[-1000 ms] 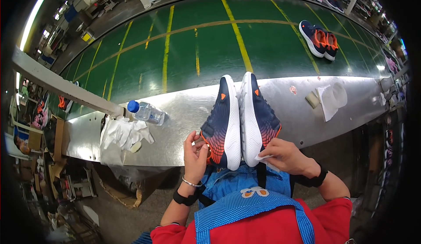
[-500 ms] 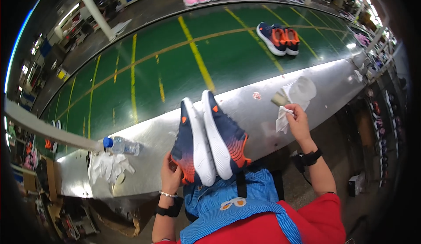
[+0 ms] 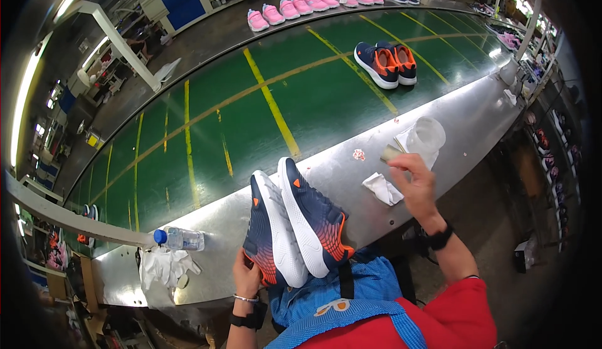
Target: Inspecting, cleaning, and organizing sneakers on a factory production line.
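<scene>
A wide green belt (image 3: 263, 98) is running across the room, carrying a navy and orange pair of shoes (image 3: 385, 63) on the far right and a row of pink shoes (image 3: 313, 7) beyond. Along its near edge a steel bench (image 3: 464, 117) is stretching left to right. On it, the left hand (image 3: 248, 278) is gripping the navy shoes (image 3: 291, 227) by the heels, soles up. The right hand (image 3: 417, 183) is pinching a small block (image 3: 390, 154) beside a clear cup (image 3: 427, 134) and a white rag (image 3: 383, 188). Far left, white gloves (image 3: 164, 265) and a blue-capped water bottle (image 3: 180, 239) are lying.
</scene>
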Demonstrator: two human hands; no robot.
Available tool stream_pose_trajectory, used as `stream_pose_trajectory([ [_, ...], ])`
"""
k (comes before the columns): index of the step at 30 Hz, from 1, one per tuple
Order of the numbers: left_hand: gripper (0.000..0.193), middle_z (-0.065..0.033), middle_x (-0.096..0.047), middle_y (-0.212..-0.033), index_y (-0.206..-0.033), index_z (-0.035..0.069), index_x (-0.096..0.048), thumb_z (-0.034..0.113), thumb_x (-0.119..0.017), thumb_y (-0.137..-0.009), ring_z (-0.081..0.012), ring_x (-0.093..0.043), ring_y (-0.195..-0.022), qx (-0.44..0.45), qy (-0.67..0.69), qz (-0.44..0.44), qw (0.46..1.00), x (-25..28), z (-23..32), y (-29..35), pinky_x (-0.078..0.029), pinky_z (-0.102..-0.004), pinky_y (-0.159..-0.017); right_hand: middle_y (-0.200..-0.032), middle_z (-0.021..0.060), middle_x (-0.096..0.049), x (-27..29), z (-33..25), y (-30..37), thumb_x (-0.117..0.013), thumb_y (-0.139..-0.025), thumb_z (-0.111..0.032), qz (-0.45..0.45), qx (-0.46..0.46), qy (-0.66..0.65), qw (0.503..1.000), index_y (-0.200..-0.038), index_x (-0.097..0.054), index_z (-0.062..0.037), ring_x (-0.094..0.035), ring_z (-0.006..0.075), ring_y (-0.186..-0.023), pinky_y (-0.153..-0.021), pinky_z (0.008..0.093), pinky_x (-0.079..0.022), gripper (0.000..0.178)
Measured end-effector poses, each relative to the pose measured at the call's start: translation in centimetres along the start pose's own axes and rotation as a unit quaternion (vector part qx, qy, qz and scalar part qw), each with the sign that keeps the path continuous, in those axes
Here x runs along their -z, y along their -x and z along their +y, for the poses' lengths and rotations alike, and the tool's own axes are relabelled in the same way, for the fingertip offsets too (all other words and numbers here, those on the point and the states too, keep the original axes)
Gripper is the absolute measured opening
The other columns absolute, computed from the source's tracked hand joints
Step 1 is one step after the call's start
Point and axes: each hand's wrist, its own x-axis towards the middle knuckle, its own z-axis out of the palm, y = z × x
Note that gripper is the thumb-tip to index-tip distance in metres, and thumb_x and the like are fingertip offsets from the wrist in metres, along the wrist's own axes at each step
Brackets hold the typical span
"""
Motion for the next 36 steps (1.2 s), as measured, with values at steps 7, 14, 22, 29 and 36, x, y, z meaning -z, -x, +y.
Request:
stream_pose_trajectory([
  [7, 0.027, -0.0093, -0.063, -0.1, -0.107, -0.002, -0.054, 0.006, -0.059, -0.082, -0.0141, -0.058, -0.091, -0.018, 0.002, 0.001, 1.0, -0.5, -0.3, -0.3, -0.044, -0.027, -0.08, -0.076, 0.0034, -0.058, 3.1, -16.0, 1.4, -0.059, -0.073, 0.0, 0.106, 0.374, -0.362, 0.847, -0.067, -0.052, -0.0119, -0.049, 0.0174, -0.06, -0.052, 0.0248, -0.034, 0.015],
  [14, 0.03, -0.0101, -0.062, -0.103, -0.112, -0.003, -0.051, 0.004, -0.056, -0.083, -0.0151, -0.058, -0.093, -0.014, 0.003, 0.0, 1.0, -0.2, -1.4, -0.3, -0.044, -0.0274, -0.081, -0.078, -0.0084, -0.052, 3.5, -20.3, 2.6, -0.058, -0.086, -0.025, -0.056, 0.267, -0.279, 0.921, -0.097, -0.062, -0.027, -0.042, 0.0068, -0.07, -0.067, 0.023, -0.032, 0.011],
  [22, 0.028, -0.0099, -0.063, -0.1, -0.109, -0.003, -0.051, 0.002, -0.056, -0.082, -0.0142, -0.059, -0.091, -0.016, 0.04, -0.009, 0.999, -0.5, -0.6, -0.4, -0.045, -0.0263, -0.08, -0.069, -0.0078, -0.062, 3.5, -18.5, 2.0, -0.075, -0.073, -0.024, -0.022, 0.38, -0.407, 0.83, -0.072, -0.068, -0.0192, -0.054, 0.0058, -0.062, -0.055, 0.0187, -0.038, 0.009],
  [29, 0.031, -0.0121, -0.064, -0.1, -0.112, -0.004, -0.051, 0.001, -0.054, -0.081, -0.0157, -0.06, -0.093, -0.002, 0.016, 0.001, 1.0, 0.1, -2.6, 0.0, -0.046, -0.0266, -0.08, -0.087, -0.0025, -0.059, 3.3, -20.8, 1.4, -0.065, -0.082, -0.018, -0.183, 0.235, -0.343, 0.891, -0.102, -0.063, -0.0237, -0.049, 0.011, -0.076, -0.065, 0.0258, -0.036, 0.021],
  [36, 0.032, -0.0115, -0.064, -0.098, -0.113, -0.005, -0.05, 0.002, -0.055, -0.082, -0.0157, -0.06, -0.09, 0.001, 0.026, 0.003, 1.0, 0.1, -2.4, -0.7, -0.046, -0.0264, -0.078, -0.09, 0.0005, -0.063, 2.2, -19.8, 0.3, -0.065, -0.082, -0.018, -0.198, 0.282, -0.403, 0.848, -0.103, -0.064, -0.0217, -0.052, 0.0117, -0.072, -0.061, 0.0247, -0.038, 0.022],
])
